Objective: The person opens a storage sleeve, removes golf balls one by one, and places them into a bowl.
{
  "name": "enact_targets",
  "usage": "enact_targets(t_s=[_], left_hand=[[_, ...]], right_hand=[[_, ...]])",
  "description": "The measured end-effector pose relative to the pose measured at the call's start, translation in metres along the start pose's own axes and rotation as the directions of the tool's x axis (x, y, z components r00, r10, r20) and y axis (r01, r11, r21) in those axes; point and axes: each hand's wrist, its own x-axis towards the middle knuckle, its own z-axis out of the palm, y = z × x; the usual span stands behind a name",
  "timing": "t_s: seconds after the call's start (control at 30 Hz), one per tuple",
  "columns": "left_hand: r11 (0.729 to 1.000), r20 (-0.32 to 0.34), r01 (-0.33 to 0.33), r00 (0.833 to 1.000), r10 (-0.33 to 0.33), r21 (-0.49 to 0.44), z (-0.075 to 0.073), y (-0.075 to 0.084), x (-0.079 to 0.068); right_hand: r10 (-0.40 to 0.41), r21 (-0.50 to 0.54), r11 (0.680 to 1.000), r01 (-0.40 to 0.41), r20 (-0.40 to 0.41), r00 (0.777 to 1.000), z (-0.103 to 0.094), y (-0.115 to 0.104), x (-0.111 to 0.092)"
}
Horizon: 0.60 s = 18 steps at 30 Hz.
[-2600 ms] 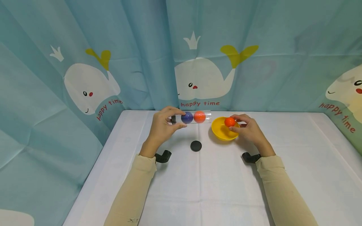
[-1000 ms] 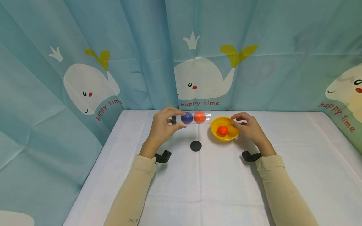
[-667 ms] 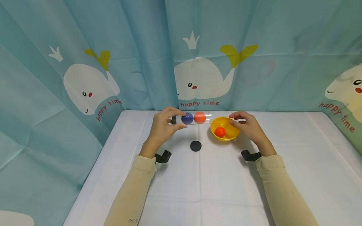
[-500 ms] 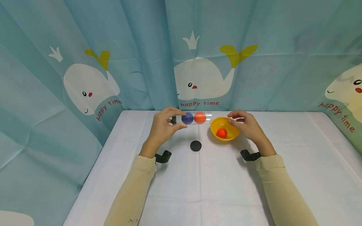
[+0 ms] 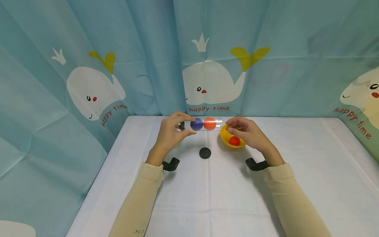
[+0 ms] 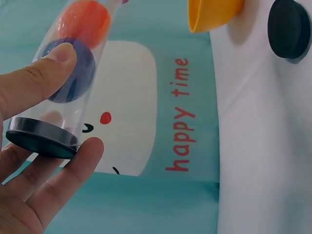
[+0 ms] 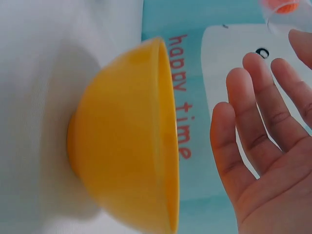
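My left hand (image 5: 171,131) grips a clear tube (image 5: 218,123) between thumb and fingers, lying roughly level above the table's far edge. A dark blue ball (image 5: 196,124) and an orange ball (image 5: 210,124) sit side by side inside it. Its left end bears a black cap (image 6: 41,139); the right end has none. Over the yellow bowl (image 5: 224,136) hangs my right hand (image 5: 247,133), fingers loosely bent, holding nothing, fingertips close to the tube's uncapped end. Inside the bowl lies a second orange ball (image 5: 234,141); the hand hides the bowl's right side.
A loose black cap (image 5: 205,153) lies flat on the white tablecloth (image 5: 189,197), nearer me than the tube. Behind the table hangs a blue curtain (image 5: 160,82) with whale prints. Each wrist wears a black camera mount (image 5: 171,164).
My right hand let go of the orange ball, which dropped into the bowl and rolled about. That hand then moved left toward the tube. The left hand has stayed nearly still.
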Motion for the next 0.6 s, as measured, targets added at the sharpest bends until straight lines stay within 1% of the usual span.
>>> enact_targets(t_s=[0.37, 0.6], left_hand=[[0.997, 0.010, -0.047, 0.999, 0.047, 0.066, 0.000, 0.001, 0.000], [0.993, 0.017, -0.079, 0.997, 0.078, 0.091, 0.000, -0.001, 0.001]], right_hand=[[-0.035, 0.074, 0.997, 0.031, 0.051, 0.998, 0.009, -0.007, 0.000], [-0.034, 0.085, 0.996, 0.028, 0.068, 0.997, 0.011, -0.008, 0.000]])
